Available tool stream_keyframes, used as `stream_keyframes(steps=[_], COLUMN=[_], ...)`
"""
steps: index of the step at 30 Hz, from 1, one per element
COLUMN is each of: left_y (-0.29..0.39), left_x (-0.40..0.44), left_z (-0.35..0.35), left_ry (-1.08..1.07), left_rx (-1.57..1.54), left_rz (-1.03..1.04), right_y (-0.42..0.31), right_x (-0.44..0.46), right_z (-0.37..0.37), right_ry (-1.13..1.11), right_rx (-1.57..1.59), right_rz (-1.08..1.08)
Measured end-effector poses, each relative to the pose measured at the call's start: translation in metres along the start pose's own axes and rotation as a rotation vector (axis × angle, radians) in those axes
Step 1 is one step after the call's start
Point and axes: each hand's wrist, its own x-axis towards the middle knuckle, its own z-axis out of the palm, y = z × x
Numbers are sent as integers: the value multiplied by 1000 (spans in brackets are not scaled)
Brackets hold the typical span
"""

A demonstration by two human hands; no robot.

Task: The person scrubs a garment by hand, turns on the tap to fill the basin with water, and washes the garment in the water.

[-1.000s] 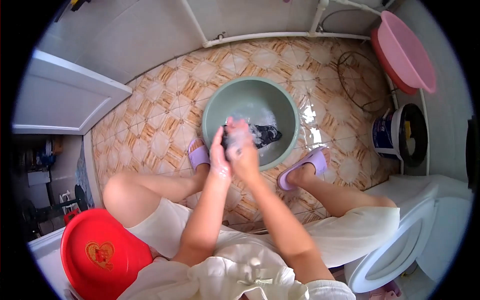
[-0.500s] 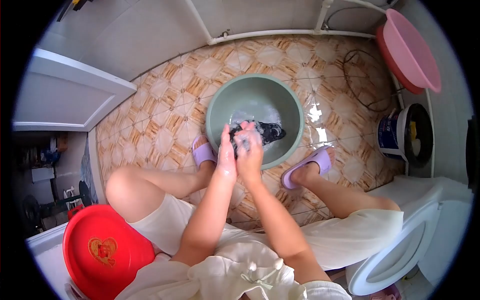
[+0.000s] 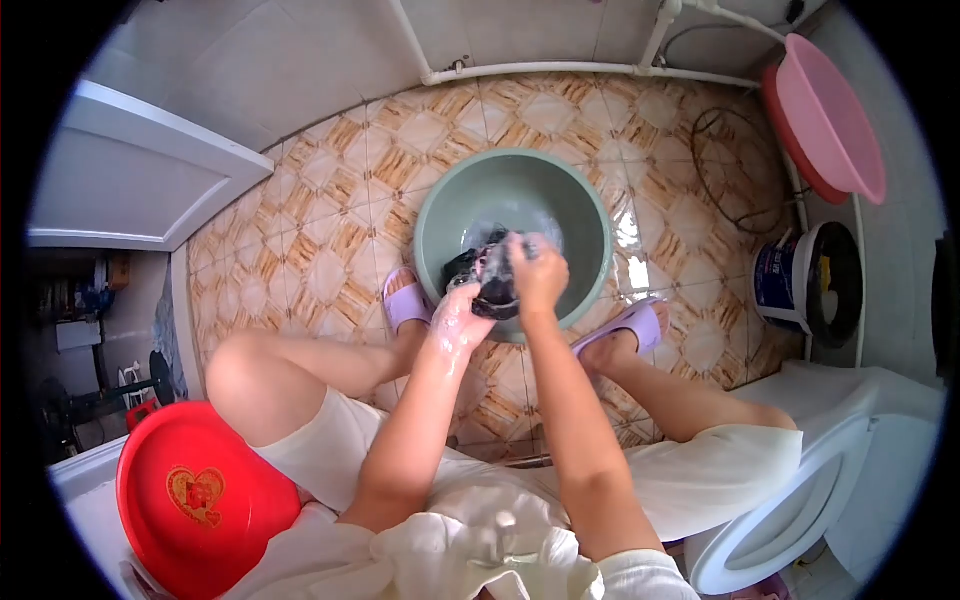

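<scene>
Centrally placed: one grey-green plastic washbasin (image 3: pixel 570 215), on patterned floor tiles (image 3: pixel 300 235), suds inside. Item: one wet dark cloth (image 3: pixel 494 298), bunched and lathered, held up at the basin's near side; its exact garment type I cannot tell.

Left hand (image 3: pixel 458 320): soapy to the wrist, clasped on the cloth's near-left part, over the basin's near rim; some fingers hidden by fabric. Right hand (image 3: pixel 540 275): curled round the cloth's right part, within the basin's outline; fingertips blurred.

Step in hand, as I judge it: working lather through the cloth between both hands. A further rub calls for a firm left-hand hold and some slack fabric for the right.

Markings: right of the basin, one white bucket (image 3: pixel 777 277) with a blue label; its pale characters are too small and skewed to read. Left of the basin and nearer the person, one red plastic tub (image 3: pixel 150 500) with a gold heart emblem (image 3: pixel 197 495), the character-like mark inside it unclear. Flanking the basin's near side, lilac slippers (image 3: pixel 407 303), no legible lettering. Beyond the basin to the right, one pink basin (image 3: pixel 830 120), no brand visible to me.
</scene>
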Motion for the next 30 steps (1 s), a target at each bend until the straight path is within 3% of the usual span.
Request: stream_keyframes(steps=[2, 4, 5, 6, 8, 10, 13, 14, 15, 16, 17, 19, 20, 21, 22, 24, 26, 27, 28, 30], left_y=[2, 8, 2, 2, 2, -11, -12, -15, -19, -19, -17, -9, -7, -10, -12, -13, -16, -22, -14, -36], left_x=[5, 0, -9, -10, -11, -4, -2, 8, 41, 38, 28, 3, -4, 12, 2, -4, 9, -3, -13, 30], left_z=[-2, 2, 21, 20, 14, 9, 15, 2, -60, -54, -37, 0, 7, -21, -2, 4, 7, 14, 24, -54], left_ry=[-67, -86, -441, -439, -607, 30, -59, -73, -199, -199, -176, -126, -100, -90, -130, -187, -556, -811, -423, -481], left_rx=[73, 83, 38, 37, -195, 276, 207, 192, 75, 75, 89, 122, 143, 174, 168, 179, -203, -233, -95, -230], left_rz=[17, -64, -82, -82, -188, 49, 17, -32, -74, -75, -74, -66, -64, -94, -13, -28, -183, -129, -97, 95], right_y=[2, -34, -39, -50, -26, -9, 10, -13, -37, -52, -47, -24, -8, -3, -1, -11, -30, -42, -48, -28], right_x=[-9, -41, -57, -67, -51, -15, -8, -18, -34, -46, -47, -50, -32, -15, -6, -17, -37, -54, -63, -54], right_z=[-4, -15, -11, -13, 6, 0, -5, -13, -23, -28, -22, 4, 11, 5, -1, -10, -16, -17, -17, -4], right_ry=[49, 53, 47, -35, 37, -77, 74, -61, 28, 116, 117, 24, 149, 132, 109, 116, 60, 46, 31, 60], right_rx=[-32, 104, 80, -17, -63, -155, -272, -231, -152, -70, -69, -54, -61, -165, -272, -236, -101, -106, -109, -35], right_rz=[-46, -350, -543, -542, -487, -11, -100, -83, -301, -519, -519, -291, -290, -170, -50, -112, -242, -358, -472, -385])
